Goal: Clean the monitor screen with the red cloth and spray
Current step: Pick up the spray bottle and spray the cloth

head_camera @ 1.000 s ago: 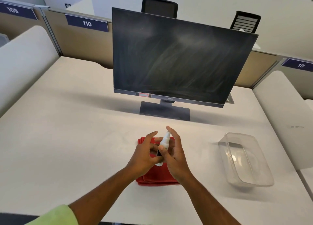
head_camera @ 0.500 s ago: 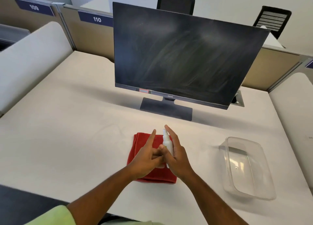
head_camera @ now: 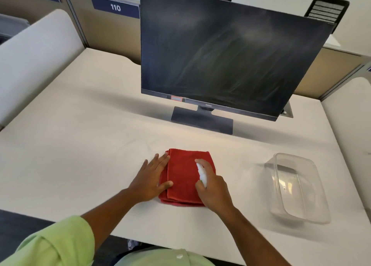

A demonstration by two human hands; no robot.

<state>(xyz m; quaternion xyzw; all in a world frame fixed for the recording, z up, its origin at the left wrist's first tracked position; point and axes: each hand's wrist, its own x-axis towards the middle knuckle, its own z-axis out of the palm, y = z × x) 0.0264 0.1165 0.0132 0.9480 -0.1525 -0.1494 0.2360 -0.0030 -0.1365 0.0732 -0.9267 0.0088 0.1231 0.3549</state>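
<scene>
I see my left hand [head_camera: 150, 178] lying flat, fingers straight, pressing on the left edge of the folded red cloth [head_camera: 184, 177], which sits near the front edge of the surface [head_camera: 80, 145]. My right hand [head_camera: 213, 189] curls around the small white spray bottle [head_camera: 201, 174], held over the cloth's right side. The smeared monitor [head_camera: 224, 55] stands toward the back edge, and a clear container [head_camera: 297, 187] rests near the right edge.

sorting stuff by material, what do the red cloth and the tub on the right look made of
Red cloth: soft, matte fabric, probably microfibre or terry; it lies folded in limp layers. Tub: clear, glossy, seemingly rigid plastic; the desk shows through its walls, which catch highlights.
</scene>
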